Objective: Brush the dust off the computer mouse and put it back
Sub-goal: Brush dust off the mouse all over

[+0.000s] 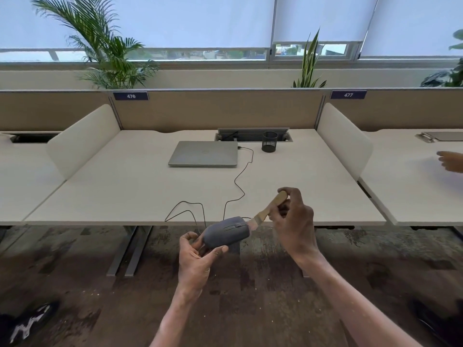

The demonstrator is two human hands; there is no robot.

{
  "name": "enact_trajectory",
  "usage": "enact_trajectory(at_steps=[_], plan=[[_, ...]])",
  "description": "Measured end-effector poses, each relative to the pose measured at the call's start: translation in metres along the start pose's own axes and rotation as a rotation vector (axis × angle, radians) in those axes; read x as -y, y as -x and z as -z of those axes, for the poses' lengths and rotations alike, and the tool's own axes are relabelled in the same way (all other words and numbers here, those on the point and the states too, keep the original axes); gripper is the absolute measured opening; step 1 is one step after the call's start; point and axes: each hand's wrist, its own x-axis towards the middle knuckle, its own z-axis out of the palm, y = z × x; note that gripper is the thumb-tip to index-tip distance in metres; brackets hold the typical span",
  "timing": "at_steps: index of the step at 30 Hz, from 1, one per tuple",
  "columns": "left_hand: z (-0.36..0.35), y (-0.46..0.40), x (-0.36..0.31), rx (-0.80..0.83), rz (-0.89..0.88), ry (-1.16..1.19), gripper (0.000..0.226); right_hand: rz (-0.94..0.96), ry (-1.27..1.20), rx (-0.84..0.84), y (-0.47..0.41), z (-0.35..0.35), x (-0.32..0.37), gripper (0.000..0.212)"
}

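You're holding the grey mouse (226, 231) in your left hand (196, 256), palm turned up, thumb and fingers curled around its rear end, off the desk (150, 191) and just in front of its near edge, over the floor. Your right hand (293, 221) is angling in from the right, wrist bent, fingers and thumb pinching the wooden handle of the brush (269, 209), which is tilting down and left. Its bristles are touching the mouse's front end by the wheel. The mouse cable (238, 181) is trailing back across the desk to the closed laptop (204, 153). A black mesh pen cup (269, 141) is standing right of the laptop.
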Motion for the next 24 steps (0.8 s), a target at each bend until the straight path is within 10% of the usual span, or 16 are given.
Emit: enact_trajectory(at_steps=[24], plan=[[-0.005, 0.002, 0.000, -0.043, -0.059, -0.088, 0.103, 0.341, -0.040, 0.200, 0.046, 0.004, -0.009, 0.031]])
